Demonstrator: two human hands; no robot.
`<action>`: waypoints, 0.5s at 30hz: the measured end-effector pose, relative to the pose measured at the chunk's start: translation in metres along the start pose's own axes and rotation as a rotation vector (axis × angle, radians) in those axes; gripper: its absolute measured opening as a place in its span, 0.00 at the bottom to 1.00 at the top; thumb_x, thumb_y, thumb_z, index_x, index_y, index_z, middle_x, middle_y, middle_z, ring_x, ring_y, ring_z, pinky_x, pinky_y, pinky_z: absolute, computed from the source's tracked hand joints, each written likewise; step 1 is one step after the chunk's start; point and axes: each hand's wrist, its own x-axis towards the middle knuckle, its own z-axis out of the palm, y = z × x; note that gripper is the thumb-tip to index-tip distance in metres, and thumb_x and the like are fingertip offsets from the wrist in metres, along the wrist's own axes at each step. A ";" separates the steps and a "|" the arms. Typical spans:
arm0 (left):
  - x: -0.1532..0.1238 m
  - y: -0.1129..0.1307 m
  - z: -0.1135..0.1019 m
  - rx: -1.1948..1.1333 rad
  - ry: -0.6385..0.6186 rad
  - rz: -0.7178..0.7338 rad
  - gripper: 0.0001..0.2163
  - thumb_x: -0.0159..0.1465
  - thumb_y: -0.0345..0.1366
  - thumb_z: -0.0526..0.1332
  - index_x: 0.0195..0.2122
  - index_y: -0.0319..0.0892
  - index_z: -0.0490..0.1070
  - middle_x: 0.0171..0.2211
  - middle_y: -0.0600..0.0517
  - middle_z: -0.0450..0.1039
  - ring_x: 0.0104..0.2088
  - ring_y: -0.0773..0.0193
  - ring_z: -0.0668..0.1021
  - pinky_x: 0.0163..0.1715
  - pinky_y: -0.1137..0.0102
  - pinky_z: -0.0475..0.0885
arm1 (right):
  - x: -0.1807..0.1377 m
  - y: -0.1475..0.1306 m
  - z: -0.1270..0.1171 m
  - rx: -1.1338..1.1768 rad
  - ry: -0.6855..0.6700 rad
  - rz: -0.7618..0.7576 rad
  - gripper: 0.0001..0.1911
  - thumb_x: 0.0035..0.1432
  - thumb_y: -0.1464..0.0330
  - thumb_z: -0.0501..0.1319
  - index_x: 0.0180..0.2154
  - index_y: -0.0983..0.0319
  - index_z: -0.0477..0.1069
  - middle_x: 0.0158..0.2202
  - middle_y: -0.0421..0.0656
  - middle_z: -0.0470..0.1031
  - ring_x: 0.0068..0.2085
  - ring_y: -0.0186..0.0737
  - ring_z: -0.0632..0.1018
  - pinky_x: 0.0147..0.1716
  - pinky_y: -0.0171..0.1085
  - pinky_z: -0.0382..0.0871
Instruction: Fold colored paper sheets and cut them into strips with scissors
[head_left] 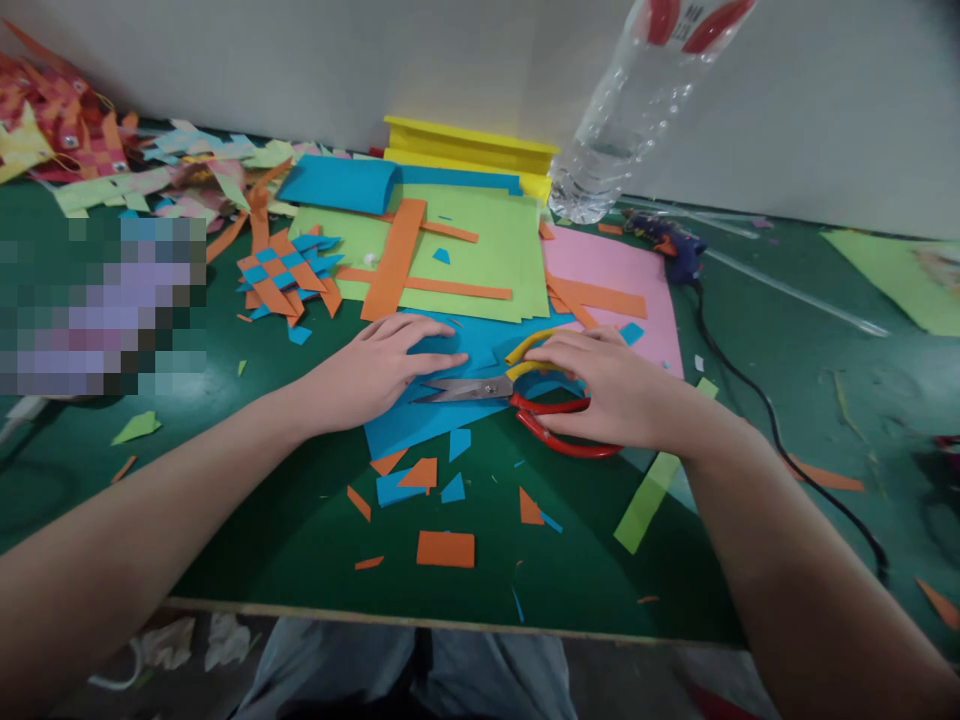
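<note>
R hand (611, 385) curled round red/yellow-handled scissors (491, 388), long axis approx 9-to-3 o'clk, tips @ 9; L hand (379, 368) part-spread over blue paper (391, 432).

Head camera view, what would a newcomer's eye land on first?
Likely the scissors in the right hand near the centre, blades slightly parted over blue paper. Next, the woven orange and blue piece left of the green sheets, then the clear bottle at the back.

The green table (300, 540) bears blue paper (397, 425) and orange scraps (445, 549).
</note>
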 end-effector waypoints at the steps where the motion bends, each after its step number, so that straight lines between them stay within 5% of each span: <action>1: 0.000 0.000 0.000 -0.001 0.005 0.001 0.24 0.70 0.26 0.47 0.63 0.52 0.64 0.64 0.47 0.58 0.65 0.51 0.60 0.60 0.51 0.60 | 0.000 0.000 0.000 -0.007 0.001 -0.004 0.22 0.54 0.59 0.61 0.50 0.59 0.73 0.50 0.50 0.76 0.54 0.56 0.73 0.55 0.55 0.61; 15: -0.001 -0.001 0.000 0.004 0.010 0.009 0.24 0.69 0.25 0.47 0.63 0.53 0.64 0.64 0.46 0.59 0.64 0.49 0.61 0.58 0.49 0.62 | -0.001 0.003 0.005 -0.073 0.044 -0.069 0.22 0.59 0.60 0.59 0.52 0.63 0.71 0.51 0.54 0.74 0.52 0.57 0.74 0.51 0.54 0.64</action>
